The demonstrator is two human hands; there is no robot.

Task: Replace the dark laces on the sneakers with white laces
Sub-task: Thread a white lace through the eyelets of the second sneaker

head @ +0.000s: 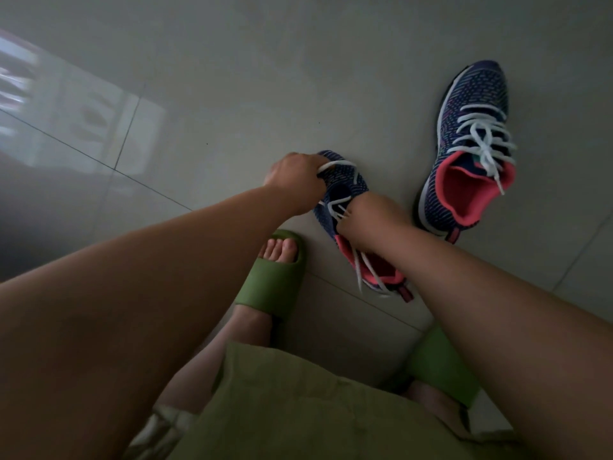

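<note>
Two navy knit sneakers with pink linings lie on the tiled floor. The near sneaker (pixel 348 190) sits between my hands, threaded with a white lace (pixel 341 166). My left hand (pixel 295 180) grips a loop of that lace near the toe. My right hand (pixel 368 220) holds the lace over the tongue, and loose lace ends (pixel 360 270) hang past the heel opening. The far sneaker (pixel 464 151) stands alone to the right, fully threaded with a white lace (pixel 484 141). No dark lace is in view.
My feet wear green slides, the left slide (pixel 278 277) just beside the near sneaker and the right slide (pixel 444 366) under my right forearm. Green shorts fill the bottom of the view. Grey floor tiles (pixel 232 94) spread all around.
</note>
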